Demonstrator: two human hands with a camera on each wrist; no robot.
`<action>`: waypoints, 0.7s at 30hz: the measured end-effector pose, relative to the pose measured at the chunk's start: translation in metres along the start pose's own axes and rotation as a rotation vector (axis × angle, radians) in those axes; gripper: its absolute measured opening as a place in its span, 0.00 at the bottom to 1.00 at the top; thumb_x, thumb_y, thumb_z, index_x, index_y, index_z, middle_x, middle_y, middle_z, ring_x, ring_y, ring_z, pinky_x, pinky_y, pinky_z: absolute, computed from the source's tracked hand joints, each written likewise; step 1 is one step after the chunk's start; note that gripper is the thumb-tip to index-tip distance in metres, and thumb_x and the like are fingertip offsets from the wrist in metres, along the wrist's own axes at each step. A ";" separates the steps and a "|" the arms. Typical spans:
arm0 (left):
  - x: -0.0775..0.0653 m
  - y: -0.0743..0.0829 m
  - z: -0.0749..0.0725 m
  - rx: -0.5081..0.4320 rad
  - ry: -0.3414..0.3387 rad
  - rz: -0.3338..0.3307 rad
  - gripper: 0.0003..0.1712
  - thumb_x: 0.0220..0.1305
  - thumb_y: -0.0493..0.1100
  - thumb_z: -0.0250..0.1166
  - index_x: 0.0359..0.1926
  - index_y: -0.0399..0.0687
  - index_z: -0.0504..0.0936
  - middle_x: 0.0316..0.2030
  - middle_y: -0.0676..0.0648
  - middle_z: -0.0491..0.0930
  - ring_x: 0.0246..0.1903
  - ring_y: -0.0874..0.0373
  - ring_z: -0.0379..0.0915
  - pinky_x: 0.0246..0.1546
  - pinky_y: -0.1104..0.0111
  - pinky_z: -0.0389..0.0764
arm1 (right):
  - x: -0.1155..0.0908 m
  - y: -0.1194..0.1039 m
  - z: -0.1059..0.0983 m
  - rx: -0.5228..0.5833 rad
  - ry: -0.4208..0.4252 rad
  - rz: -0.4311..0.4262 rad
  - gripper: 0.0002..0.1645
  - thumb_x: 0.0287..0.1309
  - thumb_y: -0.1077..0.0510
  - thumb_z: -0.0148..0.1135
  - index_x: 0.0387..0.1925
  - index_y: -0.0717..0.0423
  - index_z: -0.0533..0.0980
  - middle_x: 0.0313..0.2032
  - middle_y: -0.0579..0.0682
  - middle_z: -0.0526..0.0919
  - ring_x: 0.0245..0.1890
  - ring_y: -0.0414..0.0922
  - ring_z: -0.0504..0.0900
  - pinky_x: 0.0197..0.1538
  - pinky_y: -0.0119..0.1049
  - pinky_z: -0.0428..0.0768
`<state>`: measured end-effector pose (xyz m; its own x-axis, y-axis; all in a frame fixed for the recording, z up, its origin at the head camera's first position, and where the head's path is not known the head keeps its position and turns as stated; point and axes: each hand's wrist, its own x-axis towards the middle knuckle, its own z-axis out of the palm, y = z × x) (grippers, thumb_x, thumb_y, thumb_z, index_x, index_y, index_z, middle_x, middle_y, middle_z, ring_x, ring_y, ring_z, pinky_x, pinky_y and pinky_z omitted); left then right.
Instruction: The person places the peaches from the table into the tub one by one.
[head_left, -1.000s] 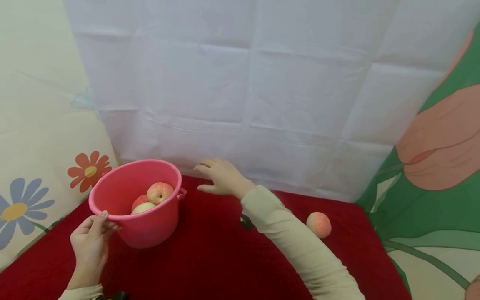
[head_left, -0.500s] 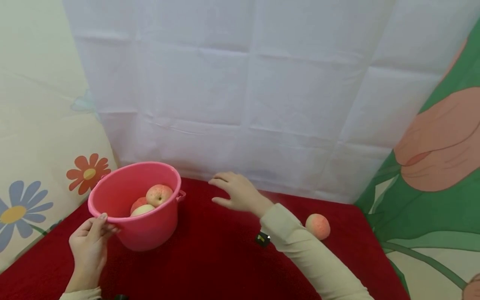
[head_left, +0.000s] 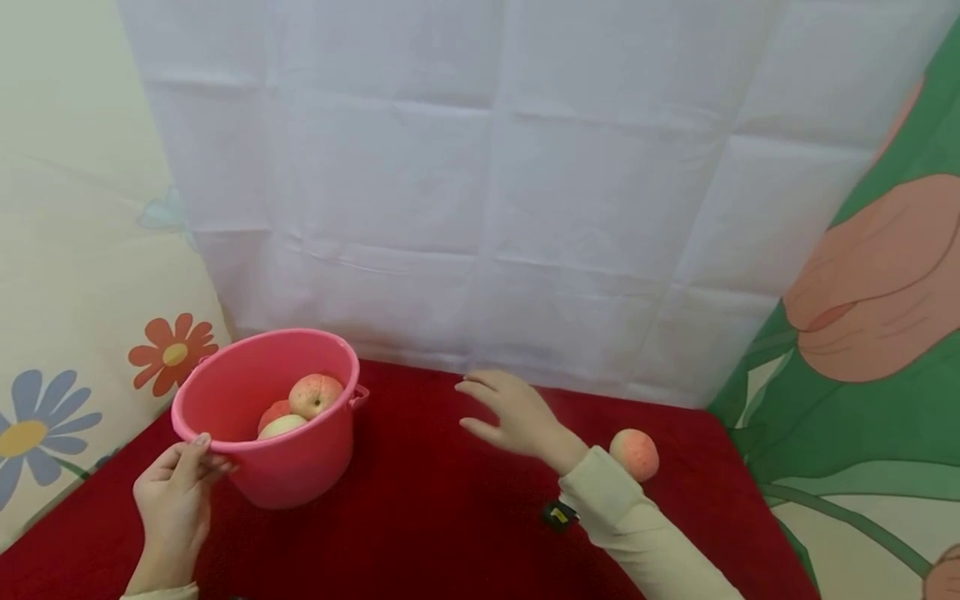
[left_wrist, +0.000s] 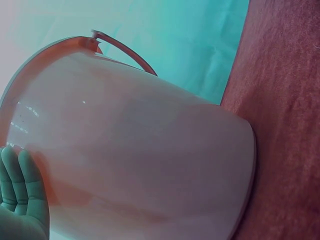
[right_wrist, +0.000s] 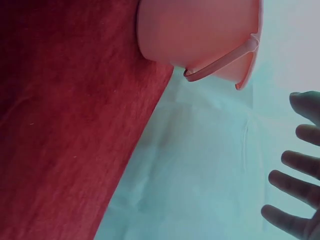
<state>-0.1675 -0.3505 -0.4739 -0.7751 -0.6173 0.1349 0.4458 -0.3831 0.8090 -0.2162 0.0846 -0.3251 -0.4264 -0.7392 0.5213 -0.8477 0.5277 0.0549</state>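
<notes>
On the left of the head view a pink bucket (head_left: 292, 475) stands on the red cloth, with several peaches (head_left: 316, 395) inside it. My left hand (head_left: 176, 500) pinches the bucket's near rim between thumb and fingers; in the left wrist view its fingers (left_wrist: 32, 185) lie against the bucket wall. My right hand (head_left: 513, 414) is over the cloth right of the bucket, holding nothing, fingers spread in the right wrist view. One more peach (head_left: 634, 455) lies on the cloth just beyond my right wrist.
The red cloth (head_left: 420, 517) covers the table up to a white hanging sheet (head_left: 480, 208) behind. Flower-printed fabric hangs at left (head_left: 75, 250) and right (head_left: 862, 400). The bucket's handle (left_wrist: 127, 51) hangs down its far side.
My right hand has moved right and nearer to me, away from the bucket and toward the lone peach. The left hand keeps its hold on the rim.
</notes>
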 end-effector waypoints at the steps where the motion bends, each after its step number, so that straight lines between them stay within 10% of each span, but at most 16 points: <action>1: -0.008 0.009 0.009 -0.002 -0.014 -0.001 0.10 0.56 0.38 0.65 0.33 0.32 0.81 0.20 0.43 0.81 0.20 0.53 0.80 0.28 0.62 0.81 | -0.004 0.001 0.000 0.001 0.003 0.010 0.25 0.52 0.51 0.63 0.51 0.57 0.74 0.50 0.54 0.76 0.52 0.49 0.73 0.55 0.42 0.72; 7: -0.042 0.046 0.049 -0.036 -0.003 -0.041 0.08 0.58 0.35 0.62 0.27 0.33 0.81 0.17 0.44 0.80 0.17 0.56 0.79 0.23 0.67 0.81 | -0.027 0.002 -0.002 -0.006 0.047 0.039 0.25 0.50 0.52 0.65 0.50 0.58 0.75 0.50 0.54 0.77 0.51 0.49 0.74 0.51 0.44 0.75; 21: -0.037 0.039 0.041 -0.084 0.012 -0.021 0.07 0.58 0.33 0.61 0.29 0.29 0.81 0.17 0.41 0.79 0.16 0.54 0.78 0.22 0.66 0.81 | -0.071 -0.005 -0.010 -0.044 0.108 0.021 0.24 0.57 0.44 0.58 0.49 0.55 0.75 0.48 0.53 0.77 0.49 0.48 0.75 0.47 0.45 0.77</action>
<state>-0.1394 -0.3141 -0.4234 -0.7798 -0.6160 0.1111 0.4654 -0.4520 0.7610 -0.1783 0.1388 -0.3542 -0.4053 -0.6796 0.6114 -0.8234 0.5620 0.0788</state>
